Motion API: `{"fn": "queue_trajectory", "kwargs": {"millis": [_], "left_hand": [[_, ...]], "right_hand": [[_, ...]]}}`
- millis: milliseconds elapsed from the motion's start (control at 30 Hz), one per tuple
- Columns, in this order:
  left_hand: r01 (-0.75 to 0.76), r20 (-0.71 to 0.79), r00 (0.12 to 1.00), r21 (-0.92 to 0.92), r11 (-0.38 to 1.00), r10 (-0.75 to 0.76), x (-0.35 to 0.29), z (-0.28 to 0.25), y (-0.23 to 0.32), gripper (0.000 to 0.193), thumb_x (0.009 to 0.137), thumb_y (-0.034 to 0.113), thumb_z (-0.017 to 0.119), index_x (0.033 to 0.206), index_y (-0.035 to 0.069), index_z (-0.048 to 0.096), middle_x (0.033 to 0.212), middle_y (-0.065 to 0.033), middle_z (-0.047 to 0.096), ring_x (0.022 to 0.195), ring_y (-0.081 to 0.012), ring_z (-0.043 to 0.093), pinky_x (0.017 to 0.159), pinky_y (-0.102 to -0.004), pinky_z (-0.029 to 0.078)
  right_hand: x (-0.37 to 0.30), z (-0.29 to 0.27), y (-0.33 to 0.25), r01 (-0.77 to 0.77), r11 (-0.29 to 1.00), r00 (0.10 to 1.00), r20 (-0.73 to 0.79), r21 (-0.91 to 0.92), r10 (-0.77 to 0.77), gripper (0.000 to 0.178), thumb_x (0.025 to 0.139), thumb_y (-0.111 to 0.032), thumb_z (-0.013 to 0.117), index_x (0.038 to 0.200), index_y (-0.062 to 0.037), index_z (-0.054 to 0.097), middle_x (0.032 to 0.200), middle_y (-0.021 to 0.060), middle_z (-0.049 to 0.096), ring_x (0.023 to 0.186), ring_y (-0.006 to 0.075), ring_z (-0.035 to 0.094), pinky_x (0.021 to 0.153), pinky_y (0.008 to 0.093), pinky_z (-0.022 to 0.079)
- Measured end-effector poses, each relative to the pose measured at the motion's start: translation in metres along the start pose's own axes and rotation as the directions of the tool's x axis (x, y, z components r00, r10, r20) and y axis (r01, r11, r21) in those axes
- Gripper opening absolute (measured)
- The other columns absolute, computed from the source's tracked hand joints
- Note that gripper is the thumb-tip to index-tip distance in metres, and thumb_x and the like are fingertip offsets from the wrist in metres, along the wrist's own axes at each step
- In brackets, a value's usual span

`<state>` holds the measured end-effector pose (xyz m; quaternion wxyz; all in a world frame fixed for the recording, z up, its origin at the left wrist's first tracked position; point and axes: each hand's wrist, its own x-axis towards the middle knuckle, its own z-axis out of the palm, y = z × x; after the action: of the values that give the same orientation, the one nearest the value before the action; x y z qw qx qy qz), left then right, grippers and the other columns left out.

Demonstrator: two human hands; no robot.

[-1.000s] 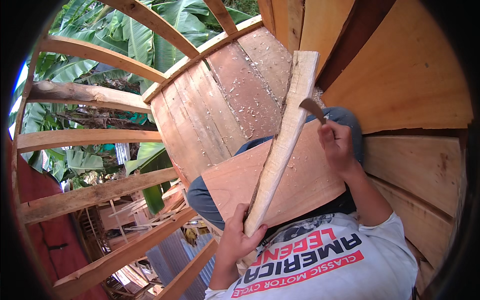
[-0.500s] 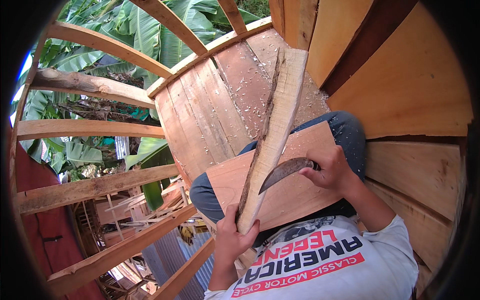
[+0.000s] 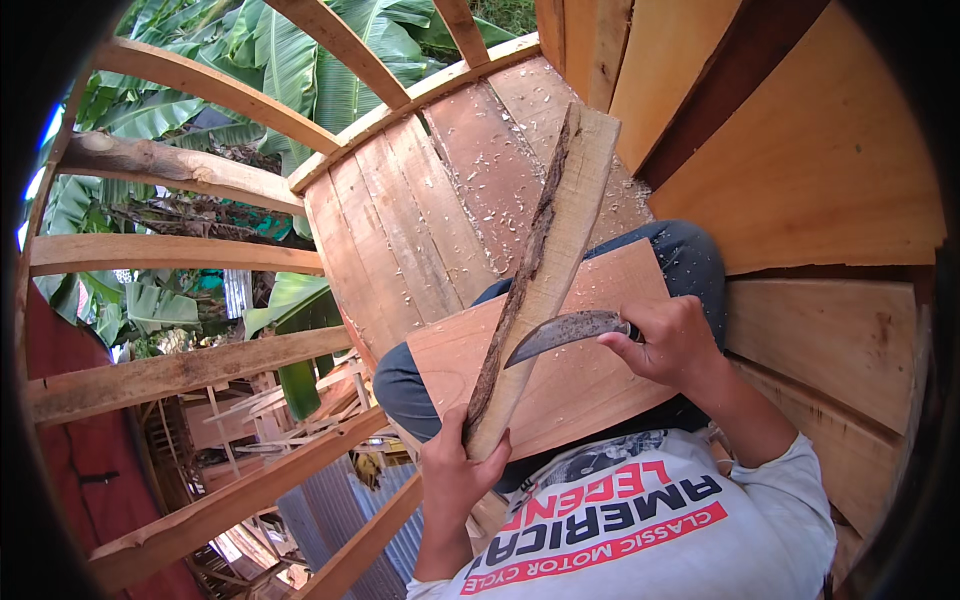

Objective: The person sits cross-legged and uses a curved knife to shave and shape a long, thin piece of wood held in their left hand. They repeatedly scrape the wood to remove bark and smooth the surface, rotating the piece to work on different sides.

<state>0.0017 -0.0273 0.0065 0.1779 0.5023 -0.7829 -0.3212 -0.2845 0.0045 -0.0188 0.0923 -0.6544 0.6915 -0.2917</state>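
Observation:
A long strip of wood (image 3: 557, 235) with rough bark along its left edge slants up and away from me. My left hand (image 3: 462, 463) is closed around its near end, thumb on the right side. In my right hand (image 3: 672, 340) is a knife with a broad, curved, dark-stained blade (image 3: 570, 333); its handle is mostly hidden by my fingers. The blade's tip lies over the lower part of the strip, pointing left; whether it touches cannot be made out. Under both, a flat wooden board (image 3: 600, 395) rests across my lap.
Pale shavings are scattered over the plank floor (image 3: 400, 240) ahead. Wooden plank walls (image 3: 820, 150) rise close on my right. Spaced wooden rails (image 3: 190, 255) stand at the left, with banana leaves (image 3: 290, 60) and corrugated metal sheets (image 3: 335, 525) beyond them.
The wood strip has turned slightly in my left hand, showing more of its bark side. The knife has shifted a little left, its blade now lying flatter across the strip.

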Motion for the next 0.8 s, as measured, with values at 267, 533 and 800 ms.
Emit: {"fn": "queue_trajectory", "kwargs": {"millis": [267, 533, 800], "left_hand": [[0.075, -0.027, 0.997, -0.033, 0.997, -0.076, 0.005, -0.006, 0.016, 0.039, 0.066, 0.008, 0.072, 0.098, 0.001, 0.051, 0.073, -0.0160, 0.061, 0.065, -0.0238, 0.065, 0.059, -0.0292, 0.048], [0.379, 0.274, 0.895, -0.044, 0.924, -0.354, -0.030, 0.003, 0.010, 0.037, 0.071, 0.013, 0.072, 0.098, -0.001, 0.050, 0.074, -0.0198, 0.062, 0.068, -0.0291, 0.065, 0.061, -0.0340, 0.049], [0.535, 0.402, 0.774, 0.002, 0.845, -0.490, -0.074, -0.008, 0.009, 0.047, 0.078, 0.032, 0.072, 0.099, -0.002, 0.047, 0.071, -0.0242, 0.061, 0.068, -0.0389, 0.065, 0.057, -0.0396, 0.050]], "right_hand": [[0.002, 0.000, -0.010, -0.047, 0.999, 0.996, -0.072, 0.010, 0.047, 0.048, 0.079, -0.048, 0.066, 0.057, -0.0078, 0.054, 0.048, 0.0101, 0.050, 0.045, 0.0283, 0.055, 0.041, 0.0344, 0.041], [-0.024, 0.006, -0.005, -0.129, 0.992, 0.966, 0.225, 0.000, 0.126, 0.049, 0.080, -0.049, 0.064, 0.058, -0.0063, 0.056, 0.050, 0.0120, 0.053, 0.046, 0.0291, 0.057, 0.042, 0.0358, 0.044], [-0.041, 0.020, -0.024, -0.162, 0.987, 0.878, 0.457, 0.008, 0.141, 0.049, 0.079, -0.049, 0.065, 0.059, -0.0051, 0.058, 0.052, 0.0128, 0.055, 0.047, 0.0287, 0.059, 0.044, 0.0366, 0.045]]}}
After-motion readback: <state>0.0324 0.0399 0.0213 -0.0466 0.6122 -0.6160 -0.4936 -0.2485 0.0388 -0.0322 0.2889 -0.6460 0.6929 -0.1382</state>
